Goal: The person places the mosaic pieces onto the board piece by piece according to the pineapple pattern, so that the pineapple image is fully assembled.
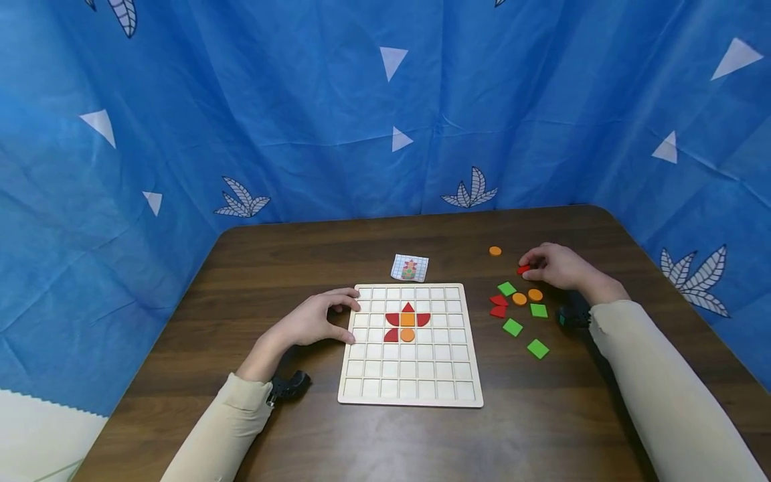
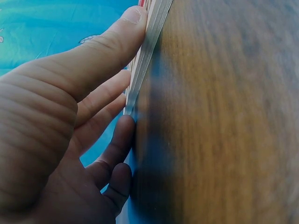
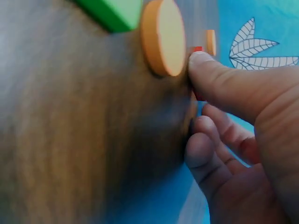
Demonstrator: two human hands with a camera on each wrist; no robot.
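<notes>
A pale gridded board (image 1: 409,388) lies on the table with several red and orange pieces set in its upper middle cells. Among them are an orange square (image 1: 407,319), an orange disc (image 1: 407,335) and a red triangle (image 1: 407,307) above the square. At the board's left edge, my left hand (image 1: 313,319) touches the rim with thumb and fingertips spread. Over on the right, my right hand (image 1: 560,266) pinches a red piece (image 1: 523,270) at the table surface. Its exact shape is hidden by the thumb (image 3: 219,77) in the right wrist view.
Loose green squares (image 1: 512,327), orange discs (image 1: 535,294) and red pieces (image 1: 498,311) lie between the board and my right arm. One orange disc (image 1: 495,251) sits farther back. A small pattern card (image 1: 410,268) lies behind the board. Blue curtain (image 1: 337,134) surrounds the table (image 1: 289,254).
</notes>
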